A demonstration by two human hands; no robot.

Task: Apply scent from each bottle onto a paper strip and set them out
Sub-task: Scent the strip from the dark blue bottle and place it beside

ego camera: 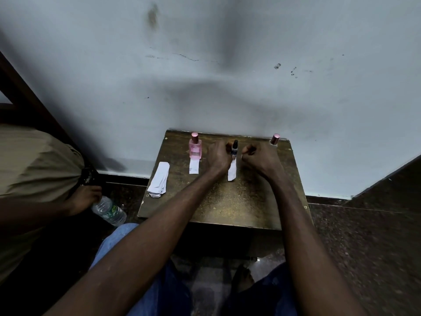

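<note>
Dark bottle (pixel 234 147): small, likely light glass; I'd pinch its body low.
Left hand (pixel 218 157): fingers curled beside it, contact unclear.
Right hand (pixel 259 158): fingers closed, contents unclear.
Paper strip (pixel 232 171): flimsy, lies flat on worktop (pixel 239 201).

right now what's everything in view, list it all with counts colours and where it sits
table: one, dark brown wood, against the wall
pink bottle: one, pink with rosy cap, back left of table
dark bottle: one, dark, back middle, between the hands
rosy cap: one, back right; what is under it is hidden
laid-out strips: two, white, one in front of the pink bottle, one in front of the dark bottle
spare strips: a stack, white, left edge
water bottle: one, clear, on floor, held by another person
left hand: beside dark bottle
right hand: fingers curled
</note>
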